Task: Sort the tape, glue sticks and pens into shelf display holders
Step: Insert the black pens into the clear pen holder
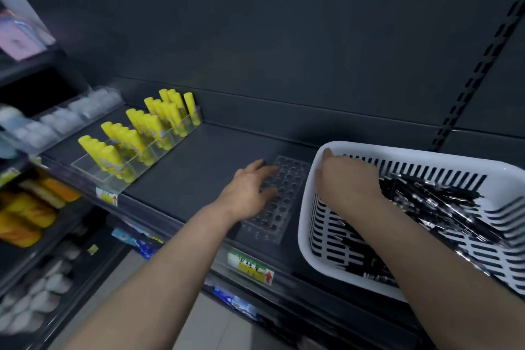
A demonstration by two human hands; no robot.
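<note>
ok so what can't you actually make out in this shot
Head view only:
- right hand: its fingertips are hidden behind its own back inside the white basket, so any grip on the pens is unclear.
- pen holder: the left part is covered by the left hand.
- white basket: cut off at the right edge, so the pens are uncountable.
- white items at far left: too blurred to confirm as tape.
- shelf label: the writing is too blurred.

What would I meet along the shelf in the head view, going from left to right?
white tape rolls → yellow glue sticks → left hand → clear pen holder with holes → white basket holding black pens
</note>
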